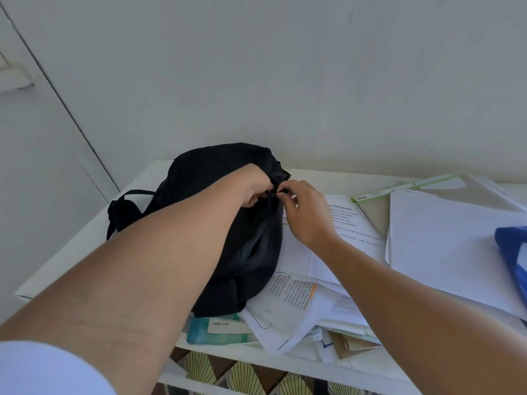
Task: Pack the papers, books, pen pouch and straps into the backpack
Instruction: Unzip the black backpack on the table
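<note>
A black backpack (216,178) lies on a white table (68,255), its shoulder strap (125,206) trailing off to the left. My left hand (252,185) grips the bag's fabric at its right edge. My right hand (305,212) pinches a small dark zipper pull there, fingertips touching the left hand. Loose printed papers (350,223) and a thick white stack (450,243) spread to the right of the bag. A teal book (216,332) with a white label pokes out from under the bag's near end. A blue item (513,252) shows at the right edge.
A green-edged folder (405,186) lies at the back right. More sheets and a brown envelope (350,342) overhang the table's near edge. A patterned floor (245,377) shows under the table. A pale wall stands close behind, with a door (34,138) at left.
</note>
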Available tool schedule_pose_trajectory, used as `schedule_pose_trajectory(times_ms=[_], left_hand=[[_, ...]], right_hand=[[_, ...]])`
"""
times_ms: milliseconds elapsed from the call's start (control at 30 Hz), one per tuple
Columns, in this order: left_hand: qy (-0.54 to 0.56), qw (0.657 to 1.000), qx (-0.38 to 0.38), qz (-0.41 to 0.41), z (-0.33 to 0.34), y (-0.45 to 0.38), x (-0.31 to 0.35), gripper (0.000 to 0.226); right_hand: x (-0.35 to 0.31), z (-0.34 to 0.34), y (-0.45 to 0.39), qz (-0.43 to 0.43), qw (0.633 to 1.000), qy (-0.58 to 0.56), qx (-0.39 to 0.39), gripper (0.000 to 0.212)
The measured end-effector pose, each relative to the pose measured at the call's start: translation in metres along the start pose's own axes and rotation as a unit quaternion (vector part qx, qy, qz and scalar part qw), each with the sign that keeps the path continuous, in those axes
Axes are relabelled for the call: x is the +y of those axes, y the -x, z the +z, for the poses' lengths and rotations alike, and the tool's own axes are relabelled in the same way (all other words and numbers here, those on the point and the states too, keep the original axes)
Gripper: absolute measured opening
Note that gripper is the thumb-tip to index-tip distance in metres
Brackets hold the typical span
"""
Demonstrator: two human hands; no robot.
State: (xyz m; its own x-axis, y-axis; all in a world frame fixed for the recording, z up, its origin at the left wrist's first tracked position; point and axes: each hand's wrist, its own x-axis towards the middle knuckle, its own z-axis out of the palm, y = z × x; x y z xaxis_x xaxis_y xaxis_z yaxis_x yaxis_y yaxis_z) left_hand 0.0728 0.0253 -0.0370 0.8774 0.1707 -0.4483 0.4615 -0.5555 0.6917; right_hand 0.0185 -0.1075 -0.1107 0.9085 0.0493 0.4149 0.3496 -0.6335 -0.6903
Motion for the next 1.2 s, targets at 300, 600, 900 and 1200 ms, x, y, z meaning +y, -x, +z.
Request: schedule_pose_trajectory(times_ms=[300, 600, 900, 1200], left_hand=[[-0.078, 0.996, -0.03, 0.003, 0.005, 0.006, -0.01, 0.017], [-0.167, 0.983, -0.078, 0.001, 0.004, 0.028, -0.011, 0.039], [-0.12, 0.97, 0.146, 0.155, 0.01, 0.004, -0.029, 0.024], [-0.272, 0.911, 0.073, 0.3, -0.007, 0.118, -0.071, 0.014]], right_hand=[[-0.008, -0.011, 0.022, 0.005, 1.0, 0.0, -0.011, 0.016], [-0.018, -0.014, 0.053, -0.009, 1.0, -0.023, -0.014, 0.018], [-0.03, -0.021, 0.069, -0.078, 0.996, 0.006, -0.042, 0.014], [-0.038, -0.021, 0.066, 0.074, 0.99, -0.121, -0.016, 0.004]])
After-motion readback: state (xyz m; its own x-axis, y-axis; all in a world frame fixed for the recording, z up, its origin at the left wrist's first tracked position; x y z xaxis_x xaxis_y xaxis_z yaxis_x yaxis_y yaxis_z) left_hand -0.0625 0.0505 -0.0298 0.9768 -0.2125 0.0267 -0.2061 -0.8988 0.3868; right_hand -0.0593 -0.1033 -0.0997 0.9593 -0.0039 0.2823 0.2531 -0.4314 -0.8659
